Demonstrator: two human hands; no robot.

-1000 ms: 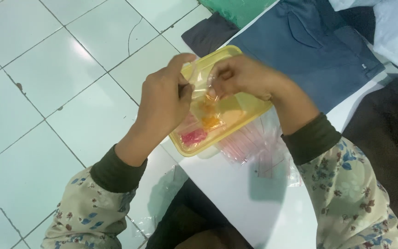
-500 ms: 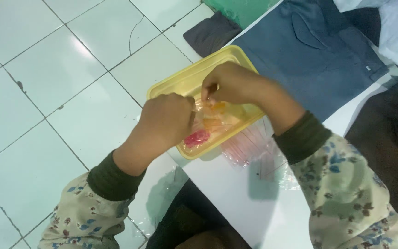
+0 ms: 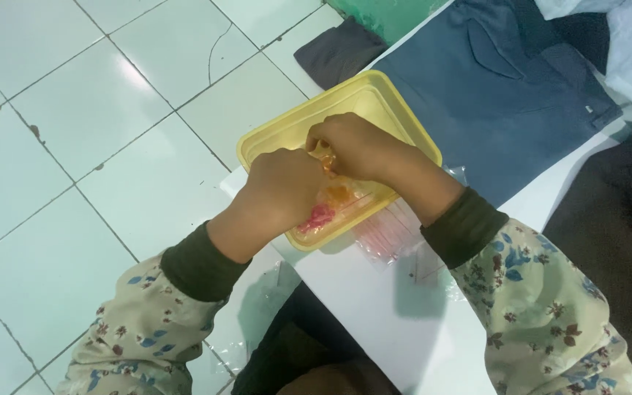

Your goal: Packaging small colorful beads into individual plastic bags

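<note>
A yellow plastic tray (image 3: pixel 374 91) rests on the corner of a white board (image 3: pixel 374 314). Both hands are inside it. My left hand (image 3: pixel 279 190) and my right hand (image 3: pixel 356 146) meet over a small clear plastic bag with orange and pink pieces (image 3: pixel 327 205) and pinch its top together. The fingertips are hidden between the two hands, so the exact grip is unclear.
A stack of clear plastic bags (image 3: pixel 389 230) lies on the white board beside the tray. A folded blue garment (image 3: pixel 506 95) lies behind it, a dark cloth (image 3: pixel 341 47) and a green one (image 3: pixel 382 11) farther back. Pale floor tiles (image 3: pixel 96 132) fill the left.
Both hands have drawn closer together over the bag and sunk lower into the tray. The tray sits in about the same place.
</note>
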